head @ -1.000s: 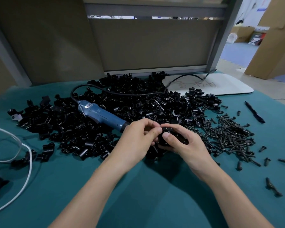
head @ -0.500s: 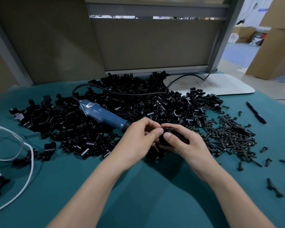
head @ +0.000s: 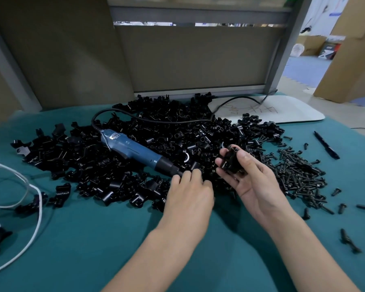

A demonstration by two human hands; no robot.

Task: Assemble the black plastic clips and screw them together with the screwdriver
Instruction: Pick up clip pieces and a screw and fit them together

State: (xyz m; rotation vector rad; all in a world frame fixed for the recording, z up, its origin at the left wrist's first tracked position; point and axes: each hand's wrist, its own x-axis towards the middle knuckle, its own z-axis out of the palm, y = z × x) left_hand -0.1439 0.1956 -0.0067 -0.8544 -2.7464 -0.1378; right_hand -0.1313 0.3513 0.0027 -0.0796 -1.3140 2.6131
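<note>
Gripping black clip [head: 232, 163] in right hand [head: 255, 184], fingers clamped round it. Resting left hand [head: 190, 194] on clip pile [head: 156, 131] beside blue screwdriver [head: 133, 151], grip unclear. Screwdriver label [head: 112, 137] unreadable.

one view, from a camera on the person's head, wide-angled: straight edges bow toward the frame's sides. it looks forward and down over the table [head: 76, 245], close enough that both forearms enter from the bottom edge and the left hand [head: 190, 196] and right hand [head: 256, 184] sit just below the middle. the clips [head: 122, 165] spread across the centre, the screws [head: 299, 175] right of them, a white cable [head: 37, 205] at the left edge. farther on the view meets a partition [head: 198, 60] head-on, and at the upper right it reaches past it to boxes [head: 352, 60] on a floor.
</note>
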